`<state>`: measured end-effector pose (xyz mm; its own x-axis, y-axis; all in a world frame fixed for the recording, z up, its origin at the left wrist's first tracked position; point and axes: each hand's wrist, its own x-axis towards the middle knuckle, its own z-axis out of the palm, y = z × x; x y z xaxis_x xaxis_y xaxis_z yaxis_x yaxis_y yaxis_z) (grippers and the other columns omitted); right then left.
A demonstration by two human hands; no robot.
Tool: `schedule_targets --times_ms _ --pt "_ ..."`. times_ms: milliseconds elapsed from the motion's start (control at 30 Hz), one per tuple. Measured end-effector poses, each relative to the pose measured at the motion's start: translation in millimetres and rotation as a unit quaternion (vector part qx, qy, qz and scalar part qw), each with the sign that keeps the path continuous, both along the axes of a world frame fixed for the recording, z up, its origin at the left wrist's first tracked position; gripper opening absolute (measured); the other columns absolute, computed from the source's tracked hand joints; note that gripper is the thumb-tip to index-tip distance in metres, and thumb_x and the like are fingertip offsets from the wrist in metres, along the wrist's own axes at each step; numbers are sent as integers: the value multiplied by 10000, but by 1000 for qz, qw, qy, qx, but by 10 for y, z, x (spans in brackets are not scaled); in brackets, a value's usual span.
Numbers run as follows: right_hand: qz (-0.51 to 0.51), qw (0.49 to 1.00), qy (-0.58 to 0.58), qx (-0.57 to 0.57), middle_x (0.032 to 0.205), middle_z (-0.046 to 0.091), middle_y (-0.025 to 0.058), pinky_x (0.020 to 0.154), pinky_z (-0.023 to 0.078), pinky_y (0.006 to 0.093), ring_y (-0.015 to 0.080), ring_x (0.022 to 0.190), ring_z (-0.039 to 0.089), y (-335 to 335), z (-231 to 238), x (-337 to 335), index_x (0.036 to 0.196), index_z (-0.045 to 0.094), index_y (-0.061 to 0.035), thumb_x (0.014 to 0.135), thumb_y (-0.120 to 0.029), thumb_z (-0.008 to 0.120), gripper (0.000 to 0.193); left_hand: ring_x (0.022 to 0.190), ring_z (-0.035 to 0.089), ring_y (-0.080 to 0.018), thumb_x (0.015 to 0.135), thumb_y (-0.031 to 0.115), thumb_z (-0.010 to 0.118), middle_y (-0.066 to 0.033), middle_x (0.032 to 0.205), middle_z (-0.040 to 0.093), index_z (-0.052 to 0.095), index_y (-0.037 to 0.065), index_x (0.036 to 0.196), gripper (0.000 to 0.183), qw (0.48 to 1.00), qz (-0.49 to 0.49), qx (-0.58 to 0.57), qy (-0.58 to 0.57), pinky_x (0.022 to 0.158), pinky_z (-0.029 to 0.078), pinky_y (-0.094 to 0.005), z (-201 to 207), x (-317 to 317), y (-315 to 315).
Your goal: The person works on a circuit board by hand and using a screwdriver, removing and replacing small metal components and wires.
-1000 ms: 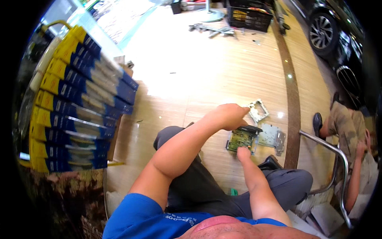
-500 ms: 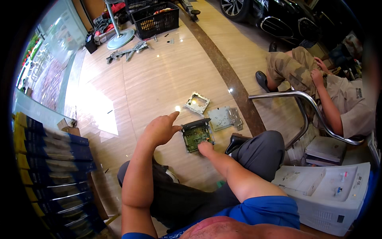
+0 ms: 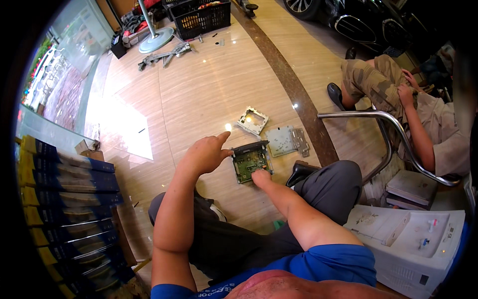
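An opened electronic unit with a green circuit board (image 3: 245, 163) in a metal case lies on the floor between my legs. Its dark front panel (image 3: 250, 146) is on the far side. My left hand (image 3: 205, 153) is at the unit's left, index finger stretched out and thumb apart, the thumb tip at the panel's left end. At the near right corner of the board, my right hand (image 3: 262, 177) is closed with its fingertips down on it. What those fingers pinch, if anything, is too small to make out.
Beyond the unit lie a pale rectangular frame (image 3: 253, 120), a flat metal plate (image 3: 280, 140) and a smaller metal bracket (image 3: 300, 141). Stacked blue-and-yellow boxes (image 3: 74, 184) stand left. At right are a chrome chair frame (image 3: 378, 114), a seated person (image 3: 381, 82) and a white water dispenser (image 3: 403, 239).
The view has shifted slightly, so the scene sits a little differently in the picture. Both hands stay at the unit in nearly the same places, the right fingertips having moved slightly on the board.
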<state>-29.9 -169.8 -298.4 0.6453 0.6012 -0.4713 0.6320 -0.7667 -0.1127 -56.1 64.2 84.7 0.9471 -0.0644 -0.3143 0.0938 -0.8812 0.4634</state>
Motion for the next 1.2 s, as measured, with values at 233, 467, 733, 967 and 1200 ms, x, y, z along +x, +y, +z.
schedule_targets --times_ms 233,467,733,967,1200 --pt "24 999 18 -13 1020 728 152 748 585 412 297 949 714 23 73 34 944 767 -77 864 -105 551 232 1088 609 -390 918 286 644 -237 1122 661 490 28 1369 541 1000 6 -1 20 912 487 -470 76 2 -35" --pt "18 1000 11 -15 1032 713 138 730 583 425 305 928 704 8 59 12 920 765 -73 865 -91 562 211 1080 610 -392 920 281 643 -235 1118 661 492 28 1372 540 1000 12 -4 23 913 484 -473 58 -12 -17" --pt "20 1000 -3 9 997 710 165 724 581 442 300 893 704 -42 -128 67 920 744 -49 859 -92 556 202 982 631 -399 918 280 646 -226 990 686 463 66 1410 567 1000 -2 13 -19 856 491 -472 -123 35 48" --pt "-113 979 103 133 904 692 186 758 532 484 385 857 663 -161 -485 350 913 707 -100 870 -242 616 174 882 661 -391 929 273 646 -227 935 693 496 128 1412 526 993 -27 -1 -118 803 511 -451 -228 15 62" --pt "-112 985 86 101 980 702 148 807 536 465 352 943 667 -119 -31 222 993 705 -134 894 -302 634 207 994 656 -373 927 227 612 -238 999 695 527 -28 1332 486 999 33 1 16 877 505 -427 214 -20 -90"
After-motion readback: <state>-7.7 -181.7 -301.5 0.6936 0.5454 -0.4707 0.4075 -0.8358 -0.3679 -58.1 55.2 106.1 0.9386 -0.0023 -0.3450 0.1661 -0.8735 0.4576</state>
